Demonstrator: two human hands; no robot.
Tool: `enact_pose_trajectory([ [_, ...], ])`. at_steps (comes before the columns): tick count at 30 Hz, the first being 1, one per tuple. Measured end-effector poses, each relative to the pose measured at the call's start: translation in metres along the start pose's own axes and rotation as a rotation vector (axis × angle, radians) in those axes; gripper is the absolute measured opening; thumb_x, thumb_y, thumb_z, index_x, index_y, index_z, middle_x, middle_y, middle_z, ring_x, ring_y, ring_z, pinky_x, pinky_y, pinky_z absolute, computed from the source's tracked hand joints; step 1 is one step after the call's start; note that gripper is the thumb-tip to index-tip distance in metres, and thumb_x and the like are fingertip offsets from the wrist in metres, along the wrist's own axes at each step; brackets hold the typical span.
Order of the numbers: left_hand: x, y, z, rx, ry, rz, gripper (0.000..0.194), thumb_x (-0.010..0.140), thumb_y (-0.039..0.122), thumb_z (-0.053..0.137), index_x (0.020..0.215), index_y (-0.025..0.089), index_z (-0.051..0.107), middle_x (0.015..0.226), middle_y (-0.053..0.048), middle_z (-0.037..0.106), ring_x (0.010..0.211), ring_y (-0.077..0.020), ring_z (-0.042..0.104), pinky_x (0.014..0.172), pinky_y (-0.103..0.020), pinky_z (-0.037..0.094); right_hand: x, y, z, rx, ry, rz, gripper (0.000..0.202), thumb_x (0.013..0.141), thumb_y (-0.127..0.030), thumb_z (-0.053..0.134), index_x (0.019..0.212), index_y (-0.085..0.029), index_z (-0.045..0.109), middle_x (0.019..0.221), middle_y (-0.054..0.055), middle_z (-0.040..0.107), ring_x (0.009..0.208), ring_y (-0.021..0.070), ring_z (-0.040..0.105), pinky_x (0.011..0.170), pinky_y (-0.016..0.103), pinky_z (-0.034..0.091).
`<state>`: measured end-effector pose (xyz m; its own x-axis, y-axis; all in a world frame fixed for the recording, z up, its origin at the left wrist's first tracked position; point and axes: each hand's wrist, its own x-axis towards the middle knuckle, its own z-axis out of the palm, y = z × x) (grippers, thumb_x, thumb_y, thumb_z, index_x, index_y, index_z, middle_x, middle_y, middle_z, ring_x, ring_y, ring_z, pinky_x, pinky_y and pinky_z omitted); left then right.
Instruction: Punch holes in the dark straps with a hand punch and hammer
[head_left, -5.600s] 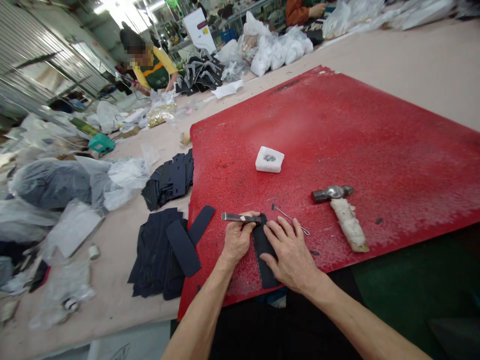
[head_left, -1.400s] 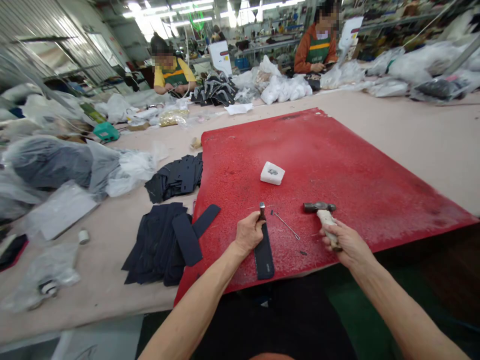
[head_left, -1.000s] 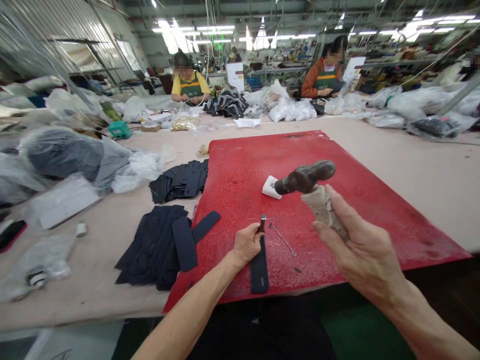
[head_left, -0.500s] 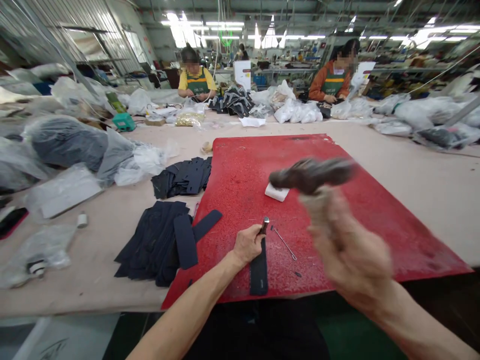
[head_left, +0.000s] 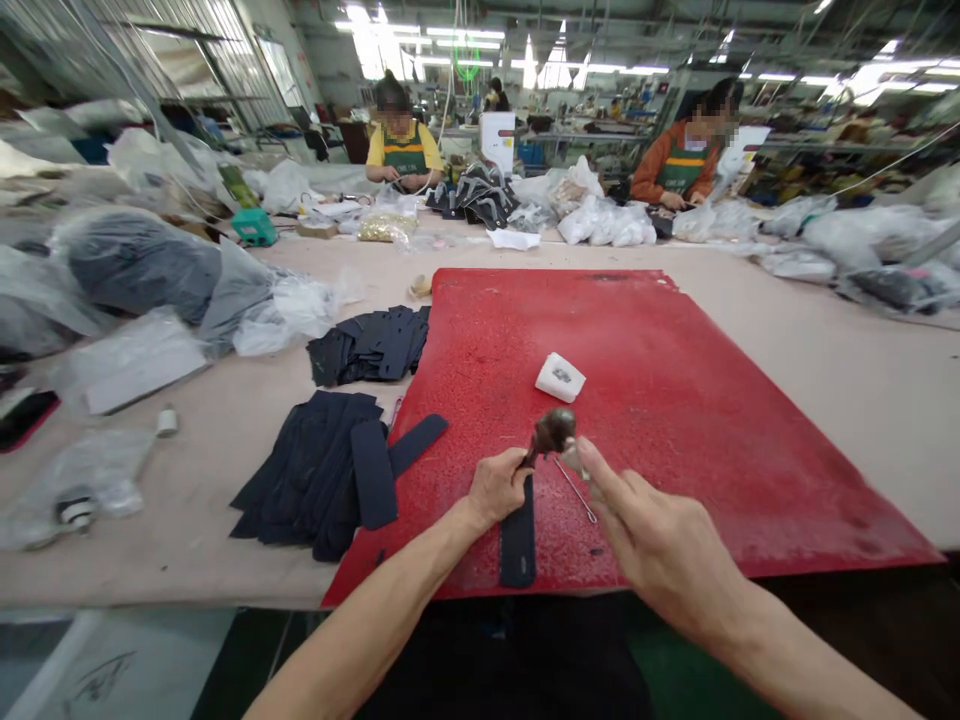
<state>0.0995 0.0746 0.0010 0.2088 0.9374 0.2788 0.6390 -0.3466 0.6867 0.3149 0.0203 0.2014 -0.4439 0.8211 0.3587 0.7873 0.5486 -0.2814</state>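
My left hand is closed around a small metal punch, held upright over the far end of a dark strip on the red mat. My right hand grips the pale handle of a hammer; its dark head is at the top of the punch and hides it. Beside the strip lies a thin metal rod with a looped end. Farther back on the mat sits a white block with dark marks on top.
Left of the mat lie two piles of dark pieces. Plastic-wrapped bundles cover the table's left side, near a teal box. Two people in green aprons sit across the table, behind plastic bags.
The hammer has come down and to the left from its raised position onto the punch. My left hand holds the same place. The white block now shows fully.
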Motion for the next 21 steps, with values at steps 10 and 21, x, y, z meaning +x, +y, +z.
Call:
enact_pose_trajectory([
  [10, 0.000, 0.003, -0.004, -0.040, 0.020, -0.014, 0.010, 0.084, 0.014, 0.055, 0.085, 0.019, 0.063, 0.075, -0.002, 0.067, 0.071, -0.0161, 0.063, 0.068, -0.025, 0.046, -0.044, 0.074, 0.068, 0.598, -0.093, 0.752, 0.068, 0.087, -0.049, 0.052, 0.148, -0.021, 0.038, 0.057, -0.006, 0.053, 0.042, 0.0123, 0.046, 0.044, 0.025, 0.041],
  [21, -0.001, -0.005, 0.001, -0.158, 0.013, -0.075, 0.016, 0.085, 0.015, 0.055, 0.092, 0.021, 0.067, 0.088, -0.004, 0.073, 0.085, -0.0181, 0.068, 0.083, -0.029, 0.052, -0.040, 0.015, 0.161, -0.092, -0.035, 0.373, 0.040, 0.091, -0.039, 0.053, 0.124, -0.017, 0.057, 0.115, 0.014, 0.061, 0.101, 0.0272, 0.053, 0.085, 0.039, 0.040],
])
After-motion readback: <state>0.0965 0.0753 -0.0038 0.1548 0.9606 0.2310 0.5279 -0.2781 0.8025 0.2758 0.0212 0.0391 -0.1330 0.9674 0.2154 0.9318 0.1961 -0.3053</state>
